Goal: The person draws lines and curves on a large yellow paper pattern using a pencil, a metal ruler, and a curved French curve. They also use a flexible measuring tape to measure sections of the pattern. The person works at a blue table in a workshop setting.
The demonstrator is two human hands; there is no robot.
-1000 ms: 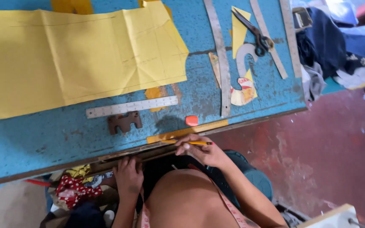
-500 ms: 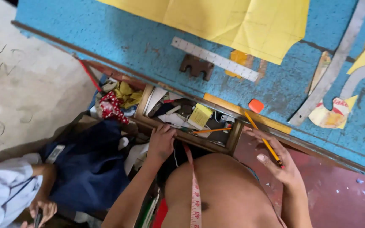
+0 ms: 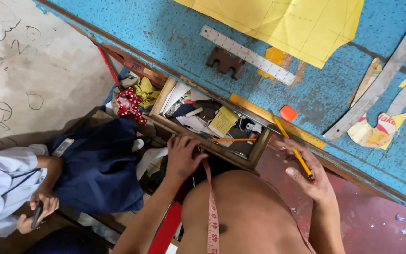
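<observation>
Head view: a yellow pencil [image 3: 294,151] is gripped between the fingers of the right hand [image 3: 308,176], just off the blue table [image 3: 165,33] edge. The left hand [image 3: 183,155] is laid, fingers curled, on the open wooden drawer [image 3: 212,127] front. Farther off, a steel ruler [image 3: 247,55] is seen beside yellow paper [image 3: 297,23].

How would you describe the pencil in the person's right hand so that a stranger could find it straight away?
Start at the blue worktable and follow its near edge to the open wooden drawer beneath it. Just right of the drawer, the right hand holds a yellow pencil slanting up over the table edge toward an orange eraser. Unlike the orange pencil lying in the drawer, it is gripped in fingers.
</observation>
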